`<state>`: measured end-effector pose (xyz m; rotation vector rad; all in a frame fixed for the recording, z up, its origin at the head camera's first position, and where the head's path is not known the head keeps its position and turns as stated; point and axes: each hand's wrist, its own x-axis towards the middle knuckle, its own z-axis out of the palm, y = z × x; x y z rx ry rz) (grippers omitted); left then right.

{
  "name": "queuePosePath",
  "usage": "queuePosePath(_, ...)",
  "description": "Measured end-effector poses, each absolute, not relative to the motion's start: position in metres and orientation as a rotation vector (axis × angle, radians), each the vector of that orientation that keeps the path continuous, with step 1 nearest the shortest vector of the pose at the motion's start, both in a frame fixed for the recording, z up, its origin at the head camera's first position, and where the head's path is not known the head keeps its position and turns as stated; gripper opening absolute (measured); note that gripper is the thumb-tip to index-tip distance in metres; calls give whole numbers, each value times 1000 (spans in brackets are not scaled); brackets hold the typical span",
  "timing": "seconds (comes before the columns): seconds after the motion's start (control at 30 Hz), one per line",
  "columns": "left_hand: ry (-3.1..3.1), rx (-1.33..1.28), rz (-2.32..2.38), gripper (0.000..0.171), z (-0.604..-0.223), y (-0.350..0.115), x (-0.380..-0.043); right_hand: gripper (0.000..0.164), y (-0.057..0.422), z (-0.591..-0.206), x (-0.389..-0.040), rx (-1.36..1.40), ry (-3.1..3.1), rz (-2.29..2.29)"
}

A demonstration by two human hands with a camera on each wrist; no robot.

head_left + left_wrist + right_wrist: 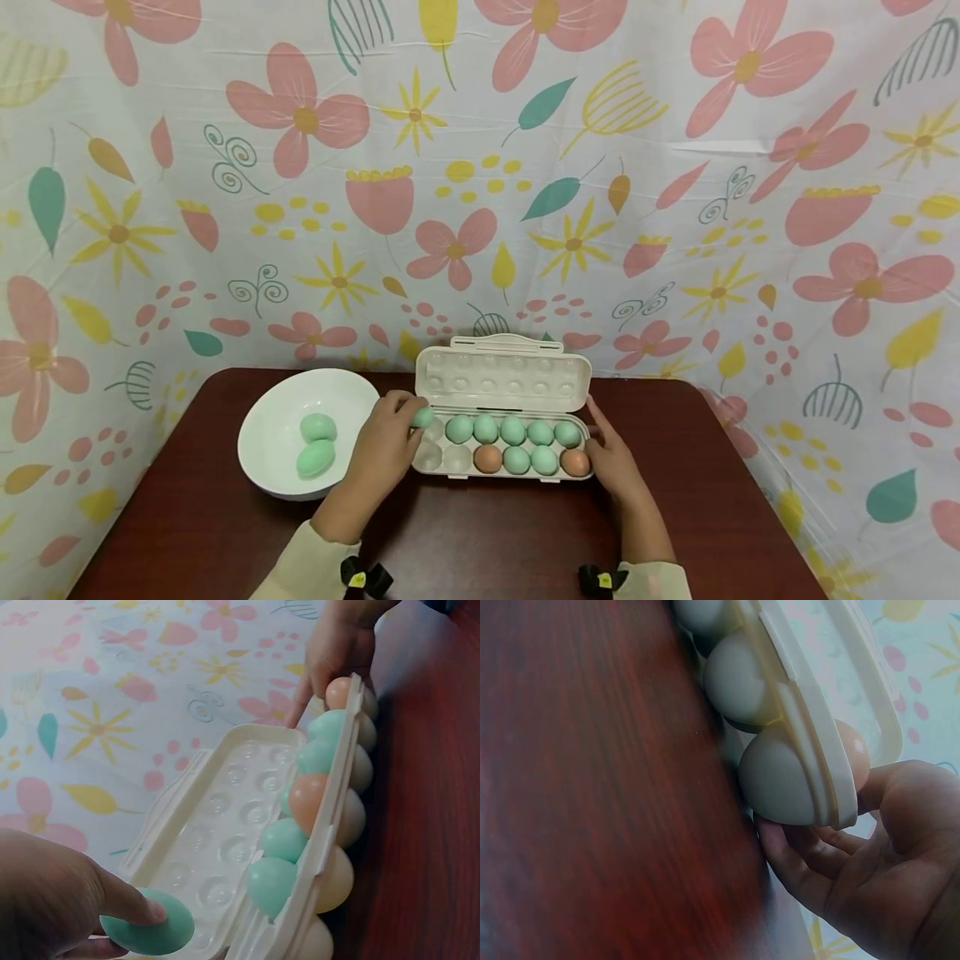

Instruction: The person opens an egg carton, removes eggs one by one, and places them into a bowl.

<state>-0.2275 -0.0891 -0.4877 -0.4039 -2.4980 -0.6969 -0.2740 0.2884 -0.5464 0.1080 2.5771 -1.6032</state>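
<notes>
In the head view, an egg carton [472,472] sits with its lid [504,379] tipped back. Green eggs [513,430] and two brown eggs [488,459] fill most of its cups; bare cups show at the left end. My left hand [384,442] pinches a green egg [161,924] between thumb and fingers, over the carton's back left corner. At the carton's right end, my right hand [617,458] grips the edge. The right wrist view has its thumb [889,784] by the rim and fingertips under the end cup [776,776].
Left of the carton stands a white bowl [258,433] with two green eggs [316,457] in it. Both rest on a dark red-brown table [495,533]. A flower-print cloth [465,167] hangs behind the table's far edge.
</notes>
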Motion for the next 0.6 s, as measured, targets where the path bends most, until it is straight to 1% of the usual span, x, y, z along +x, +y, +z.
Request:
queuePosePath(0.4, -2499, -279, -793, 38, -481, -110, -224, 74, 289, -545, -273, 106, 2566, -1599)
queuePosePath(0.6, -2503, -218, -847, 40, -478, -121, -222, 75, 288, -543, -270, 90, 2584, -1595)
